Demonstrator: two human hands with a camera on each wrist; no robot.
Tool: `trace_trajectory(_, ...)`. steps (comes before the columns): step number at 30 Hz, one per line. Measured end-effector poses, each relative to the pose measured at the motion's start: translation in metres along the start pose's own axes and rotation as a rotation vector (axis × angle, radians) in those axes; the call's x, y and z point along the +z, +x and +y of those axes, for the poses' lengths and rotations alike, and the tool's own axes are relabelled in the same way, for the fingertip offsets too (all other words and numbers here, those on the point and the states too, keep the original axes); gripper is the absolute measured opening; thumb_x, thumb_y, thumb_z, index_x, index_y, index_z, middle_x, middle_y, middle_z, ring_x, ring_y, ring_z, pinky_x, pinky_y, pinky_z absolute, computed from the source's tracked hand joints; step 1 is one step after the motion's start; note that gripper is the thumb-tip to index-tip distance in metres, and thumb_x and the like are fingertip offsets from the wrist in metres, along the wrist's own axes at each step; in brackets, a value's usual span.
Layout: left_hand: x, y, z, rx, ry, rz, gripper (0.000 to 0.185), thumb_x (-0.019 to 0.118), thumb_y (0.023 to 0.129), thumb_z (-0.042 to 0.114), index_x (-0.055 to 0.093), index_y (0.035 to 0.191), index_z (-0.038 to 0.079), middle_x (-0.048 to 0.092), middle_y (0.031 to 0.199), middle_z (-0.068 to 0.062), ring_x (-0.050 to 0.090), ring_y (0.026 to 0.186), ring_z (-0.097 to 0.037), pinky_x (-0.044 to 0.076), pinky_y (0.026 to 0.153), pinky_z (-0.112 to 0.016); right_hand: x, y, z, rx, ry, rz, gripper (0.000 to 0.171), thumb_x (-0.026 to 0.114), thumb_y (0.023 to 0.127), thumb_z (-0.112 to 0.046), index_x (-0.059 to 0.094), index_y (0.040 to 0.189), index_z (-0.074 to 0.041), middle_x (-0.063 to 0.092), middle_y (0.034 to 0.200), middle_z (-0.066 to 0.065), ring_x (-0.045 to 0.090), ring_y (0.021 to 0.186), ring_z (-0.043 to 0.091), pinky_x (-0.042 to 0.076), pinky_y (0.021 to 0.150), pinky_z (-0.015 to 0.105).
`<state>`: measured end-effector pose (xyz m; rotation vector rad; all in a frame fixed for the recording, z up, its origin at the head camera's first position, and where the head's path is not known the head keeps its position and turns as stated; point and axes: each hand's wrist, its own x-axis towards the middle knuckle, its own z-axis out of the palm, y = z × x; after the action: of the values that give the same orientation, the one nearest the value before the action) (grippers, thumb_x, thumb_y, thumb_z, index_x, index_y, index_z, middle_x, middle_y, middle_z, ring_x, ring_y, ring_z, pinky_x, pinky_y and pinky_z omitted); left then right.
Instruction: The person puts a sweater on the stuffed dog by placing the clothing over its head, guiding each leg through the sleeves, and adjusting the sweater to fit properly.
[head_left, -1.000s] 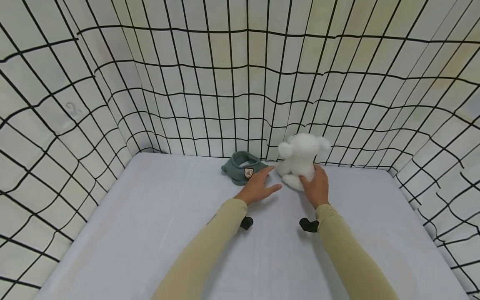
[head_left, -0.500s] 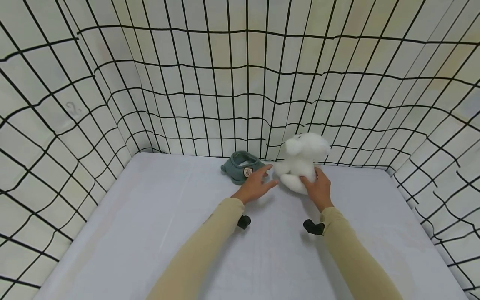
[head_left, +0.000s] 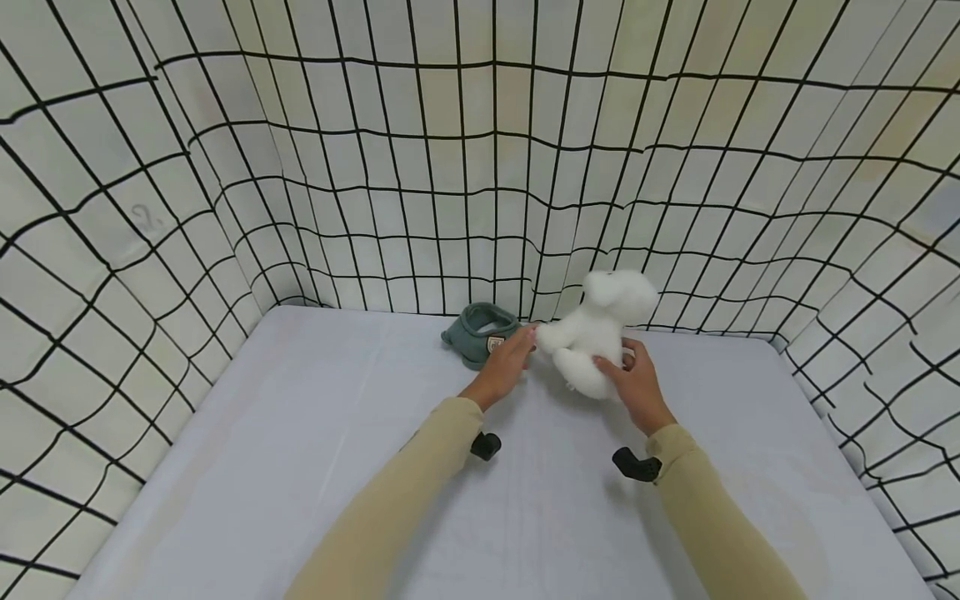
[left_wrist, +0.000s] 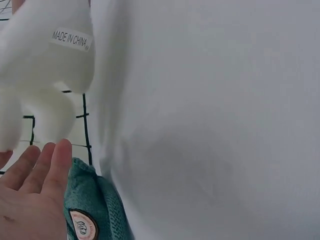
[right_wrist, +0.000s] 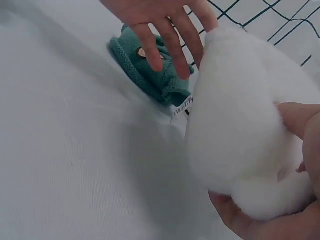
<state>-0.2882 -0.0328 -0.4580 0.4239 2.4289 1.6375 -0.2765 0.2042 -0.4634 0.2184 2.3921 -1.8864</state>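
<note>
One white plush [head_left: 588,346] near far edge of worktop [head_left: 300,467]: my right grip [head_left: 639,385] pinches its lower body; my left grip [head_left: 506,367], straight-fingered, touches paw [head_left: 553,337] (green garment [head_left: 468,340] just beside). Best steadied gently, without squashing.

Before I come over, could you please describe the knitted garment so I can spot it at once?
At the white table, near its far edge, find the left hand. The knitted garment lies partly behind it in the head view. Unlike the white plush toy nearby, it is teal with a badge.
</note>
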Motion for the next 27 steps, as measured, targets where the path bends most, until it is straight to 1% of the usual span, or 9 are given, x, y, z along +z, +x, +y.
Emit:
trace_trajectory(4, 0.002, 0.001, 0.004, 0.021, -0.091, 0.005, 0.064, 0.019, 0.101, 0.06, 0.033, 0.15, 0.021, 0.047, 0.143, -0.009, 0.046, 0.133, -0.03, 0.047, 0.102, -0.043, -0.003, -0.006, -0.005, 0.01, 0.097, -0.049, 0.071, 0.066, 0.092, -0.035, 0.026, 0.147, -0.013, 0.044, 0.146, 0.019, 0.05, 0.127, 0.029, 0.046, 0.099, 0.039)
trace_trajectory(6, 0.002, 0.002, 0.006, 0.036, -0.126, 0.01, 0.063, 0.018, 0.102, 0.057, 0.035, 0.149, 0.018, 0.045, 0.145, -0.008, 0.045, 0.133, -0.03, 0.048, 0.1, -0.043, -0.005, -0.009, -0.008, 0.017, 0.143, -0.073, 0.07, 0.065, 0.092, -0.037, 0.027, 0.146, -0.014, 0.043, 0.146, 0.017, 0.053, 0.121, 0.023, 0.049, 0.093, 0.033)
trace_trajectory(9, 0.003, 0.002, 0.009, 0.051, -0.163, 0.022, 0.062, 0.018, 0.103, 0.054, 0.039, 0.146, 0.016, 0.043, 0.147, -0.007, 0.045, 0.133, -0.029, 0.05, 0.098, -0.042, -0.008, -0.012, -0.01, 0.014, 0.225, -0.103, 0.062, 0.063, 0.092, -0.039, 0.031, 0.141, -0.016, 0.047, 0.14, 0.011, 0.057, 0.111, 0.012, 0.052, 0.086, 0.026)
trace_trajectory(11, 0.004, 0.002, 0.011, 0.049, -0.179, 0.027, 0.061, 0.018, 0.103, 0.054, 0.038, 0.147, 0.016, 0.043, 0.147, -0.006, 0.045, 0.133, -0.029, 0.051, 0.096, -0.041, -0.01, -0.014, -0.011, 0.006, 0.282, -0.127, 0.053, 0.061, 0.094, -0.037, 0.035, 0.136, -0.018, 0.051, 0.131, 0.005, 0.058, 0.106, 0.007, 0.052, 0.084, 0.024)
trace_trajectory(15, 0.005, 0.002, 0.014, 0.027, -0.243, 0.032, 0.058, 0.019, 0.104, 0.051, 0.036, 0.148, 0.016, 0.042, 0.148, -0.007, 0.048, 0.13, -0.029, 0.055, 0.09, -0.04, -0.013, -0.018, -0.011, -0.017, 0.397, -0.199, 0.038, 0.054, 0.098, -0.034, 0.04, 0.131, -0.022, 0.054, 0.121, -0.006, 0.059, 0.104, 0.003, 0.053, 0.085, 0.024)
trace_trajectory(17, 0.007, 0.003, 0.016, 0.005, -0.308, 0.032, 0.057, 0.019, 0.105, 0.049, 0.038, 0.146, 0.015, 0.043, 0.147, -0.008, 0.05, 0.129, -0.03, 0.056, 0.087, -0.041, -0.013, -0.02, -0.01, -0.027, 0.459, -0.246, 0.039, 0.051, 0.1, -0.033, 0.038, 0.135, -0.021, 0.053, 0.121, -0.007, 0.059, 0.105, 0.003, 0.053, 0.086, 0.023)
trace_trajectory(22, 0.01, 0.001, 0.024, -0.043, -0.48, 0.023, 0.061, 0.018, 0.103, 0.054, 0.043, 0.141, 0.012, 0.046, 0.144, -0.011, 0.051, 0.127, -0.033, 0.057, 0.084, -0.045, -0.007, -0.024, -0.012, -0.05, 0.573, -0.362, 0.057, 0.041, 0.104, -0.03, 0.018, 0.153, -0.013, 0.049, 0.128, -0.006, 0.057, 0.111, 0.003, 0.051, 0.09, 0.023)
trace_trajectory(24, 0.012, 0.001, 0.027, -0.054, -0.516, 0.023, 0.065, 0.016, 0.102, 0.058, 0.042, 0.142, 0.014, 0.047, 0.144, -0.01, 0.051, 0.128, -0.032, 0.057, 0.084, -0.047, -0.005, -0.026, -0.014, -0.059, 0.596, -0.39, 0.06, 0.039, 0.105, -0.029, 0.012, 0.155, -0.01, 0.048, 0.131, -0.006, 0.056, 0.113, 0.003, 0.051, 0.092, 0.024)
trace_trajectory(27, 0.014, 0.001, 0.033, -0.071, -0.546, 0.031, 0.067, 0.016, 0.1, 0.061, 0.04, 0.143, 0.016, 0.047, 0.145, -0.009, 0.048, 0.132, -0.03, 0.055, 0.087, -0.05, -0.002, -0.029, -0.014, -0.066, 0.614, -0.41, 0.061, 0.037, 0.105, -0.03, 0.01, 0.156, -0.011, 0.047, 0.133, -0.006, 0.055, 0.115, 0.004, 0.05, 0.093, 0.025)
